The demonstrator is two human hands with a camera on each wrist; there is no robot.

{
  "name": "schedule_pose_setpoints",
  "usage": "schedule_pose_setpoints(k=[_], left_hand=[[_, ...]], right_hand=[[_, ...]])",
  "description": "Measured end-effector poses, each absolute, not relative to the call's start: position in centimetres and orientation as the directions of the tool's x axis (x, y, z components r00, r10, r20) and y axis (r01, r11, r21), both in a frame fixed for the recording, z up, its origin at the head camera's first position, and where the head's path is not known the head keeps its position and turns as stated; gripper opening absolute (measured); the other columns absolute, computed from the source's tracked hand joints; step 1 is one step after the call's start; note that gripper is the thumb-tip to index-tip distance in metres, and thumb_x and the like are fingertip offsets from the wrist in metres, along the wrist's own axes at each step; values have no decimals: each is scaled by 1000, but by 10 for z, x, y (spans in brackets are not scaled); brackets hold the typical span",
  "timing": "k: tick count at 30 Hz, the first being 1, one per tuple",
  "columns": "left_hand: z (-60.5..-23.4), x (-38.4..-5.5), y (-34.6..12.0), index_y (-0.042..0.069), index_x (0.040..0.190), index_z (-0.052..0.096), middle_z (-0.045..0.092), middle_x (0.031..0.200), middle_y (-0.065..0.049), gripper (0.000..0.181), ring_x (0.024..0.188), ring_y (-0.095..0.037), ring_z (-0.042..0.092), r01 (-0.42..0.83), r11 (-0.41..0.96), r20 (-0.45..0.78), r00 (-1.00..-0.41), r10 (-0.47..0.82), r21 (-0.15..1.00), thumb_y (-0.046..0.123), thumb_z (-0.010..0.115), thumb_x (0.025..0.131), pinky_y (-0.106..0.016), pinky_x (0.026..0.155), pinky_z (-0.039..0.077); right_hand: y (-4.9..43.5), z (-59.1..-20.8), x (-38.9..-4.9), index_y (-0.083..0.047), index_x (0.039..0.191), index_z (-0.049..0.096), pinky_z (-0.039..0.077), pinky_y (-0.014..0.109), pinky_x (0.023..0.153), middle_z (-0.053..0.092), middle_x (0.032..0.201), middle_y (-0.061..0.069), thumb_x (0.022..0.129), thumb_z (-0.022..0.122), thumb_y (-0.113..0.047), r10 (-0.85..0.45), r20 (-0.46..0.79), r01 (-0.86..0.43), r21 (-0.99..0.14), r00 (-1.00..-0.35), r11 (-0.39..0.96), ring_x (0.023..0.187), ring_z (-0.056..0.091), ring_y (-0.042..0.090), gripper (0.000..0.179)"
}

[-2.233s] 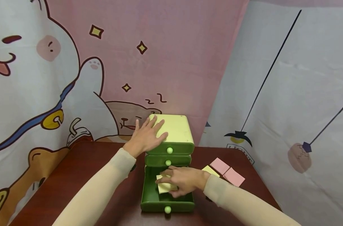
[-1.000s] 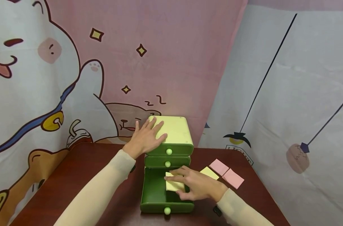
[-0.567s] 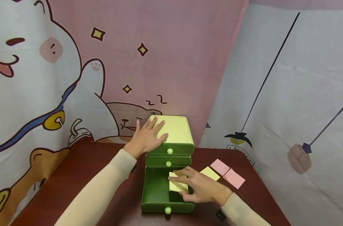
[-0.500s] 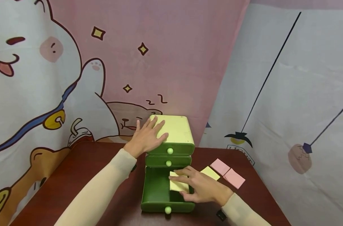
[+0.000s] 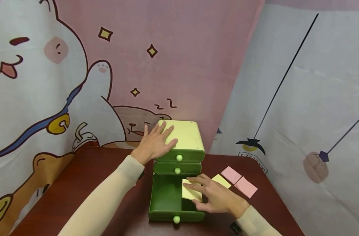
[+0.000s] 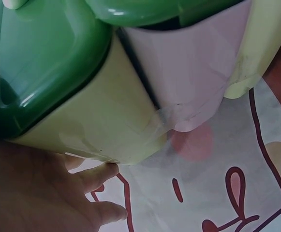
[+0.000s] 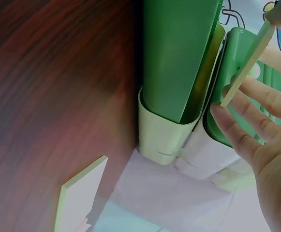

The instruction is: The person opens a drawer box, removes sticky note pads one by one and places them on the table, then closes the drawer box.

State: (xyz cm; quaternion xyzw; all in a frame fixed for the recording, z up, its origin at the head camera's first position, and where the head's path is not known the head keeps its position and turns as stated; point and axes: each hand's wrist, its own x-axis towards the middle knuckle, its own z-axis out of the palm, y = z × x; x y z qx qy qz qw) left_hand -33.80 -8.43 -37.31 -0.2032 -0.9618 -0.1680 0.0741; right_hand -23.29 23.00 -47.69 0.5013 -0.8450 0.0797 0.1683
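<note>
My right hand (image 5: 216, 195) grips a pale yellow sticky-note pad (image 5: 191, 190) between thumb and fingers, over the right side of the pulled-out bottom drawer (image 5: 166, 193). Seen from the right wrist, the held pad (image 7: 249, 63) is edge-on, and fingertips line its lower edge. On the pale yellow top of the small drawer cabinet (image 5: 186, 134) rests my left hand (image 5: 156, 142), its fingers spread and straight. Two upper green drawers with round knobs are closed. The left wrist view shows the left hand (image 6: 48, 193) against the cabinet's top.
Right of the cabinet, another yellow pad (image 5: 222, 181) and two pink pads (image 5: 238, 182) lie on the dark red-brown table (image 5: 88, 170). The yellow one is partly behind the right hand. A cartoon-printed cloth (image 5: 191, 65) hangs behind the table.
The right hand has moved rightward with the yellow pad, from the middle of the bottom drawer to its right side. The left hand has stayed on the cabinet top.
</note>
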Motion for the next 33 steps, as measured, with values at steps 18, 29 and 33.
schedule_pose_setpoints(k=[18, 29, 33], left_hand=[[-374, -336, -83, 34, 188, 28, 14, 199, -8, 83, 185, -42, 14, 415, 863, 208, -907, 366, 289, 77, 30, 117, -82, 143, -2], [-374, -336, -83, 34, 188, 28, 14, 199, -8, 83, 185, -41, 12, 411, 866, 204, -909, 364, 286, 77, 31, 117, -81, 144, -3], [-375, -337, -83, 33, 188, 28, 13, 199, -8, 83, 185, -42, 12, 412, 864, 203, -909, 365, 291, 77, 31, 117, -82, 143, -5]], right_hand=[[244, -480, -227, -16, 155, 77, 69, 37, 99, 77, 154, 10, 95, 92, -28, -766, 407, -838, 3, -498, 546, 130, 71, 23, 63], [253, -483, -230, -15, 150, 79, 67, 41, 103, 80, 148, 10, 88, 94, -26, -750, 457, -835, 29, -478, 549, 127, 72, 23, 65], [255, -485, -230, -15, 149, 80, 66, 41, 103, 80, 147, 10, 86, 95, -26, -748, 464, -834, 36, -473, 550, 126, 71, 23, 66]])
